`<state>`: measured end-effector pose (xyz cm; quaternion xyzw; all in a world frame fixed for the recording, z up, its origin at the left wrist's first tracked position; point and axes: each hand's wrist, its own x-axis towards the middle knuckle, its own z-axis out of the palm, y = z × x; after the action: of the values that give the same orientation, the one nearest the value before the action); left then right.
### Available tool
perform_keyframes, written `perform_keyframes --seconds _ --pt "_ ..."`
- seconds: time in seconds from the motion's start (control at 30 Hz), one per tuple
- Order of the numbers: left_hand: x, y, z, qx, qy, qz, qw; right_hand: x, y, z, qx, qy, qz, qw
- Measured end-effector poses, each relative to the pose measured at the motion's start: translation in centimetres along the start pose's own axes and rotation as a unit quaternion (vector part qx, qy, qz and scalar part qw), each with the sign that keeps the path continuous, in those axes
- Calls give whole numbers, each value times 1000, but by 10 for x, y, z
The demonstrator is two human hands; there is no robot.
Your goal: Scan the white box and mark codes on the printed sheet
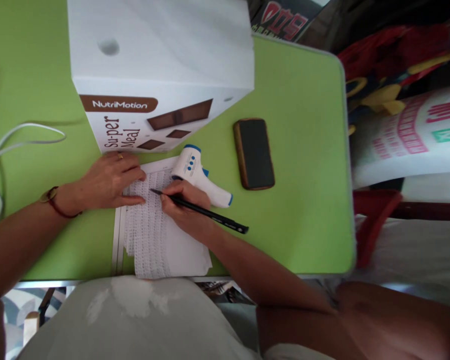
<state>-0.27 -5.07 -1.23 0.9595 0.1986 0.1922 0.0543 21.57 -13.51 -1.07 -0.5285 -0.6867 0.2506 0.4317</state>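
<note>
A black pen point(219, 218) is gripped in my right hand point(189, 207), its tip at the handwriting on a stack of paper sheets point(150, 245). Rows of small written characters cover the left part of the top sheet; its right part is blank. My left hand point(110, 180) rests at the upper left of the stack, fingers and thumb stretched onto the paper edge. Just beyond my right hand lies a white and blue infrared thermometer point(200, 180), partly over the paper. The front of a white NutriMotion box point(165, 55) is close to my left fingertips.
A phone point(255, 152) in a brown case lies on the green table point(307, 210) to the right. At the left is a white cable point(26, 126). Past the table's right edge are a printed white sack point(408, 135) and a red plastic container point(373, 225).
</note>
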Motion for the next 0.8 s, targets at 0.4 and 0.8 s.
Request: perform_keyframes --seconds 0.4,0.8 --pt "0 1 1 5 6 4 1000 0 4 1 -26 -27 0 999" --pt "0 0 1 0 -7 -3 1000 -2 5 2 -50 -25 0 998"
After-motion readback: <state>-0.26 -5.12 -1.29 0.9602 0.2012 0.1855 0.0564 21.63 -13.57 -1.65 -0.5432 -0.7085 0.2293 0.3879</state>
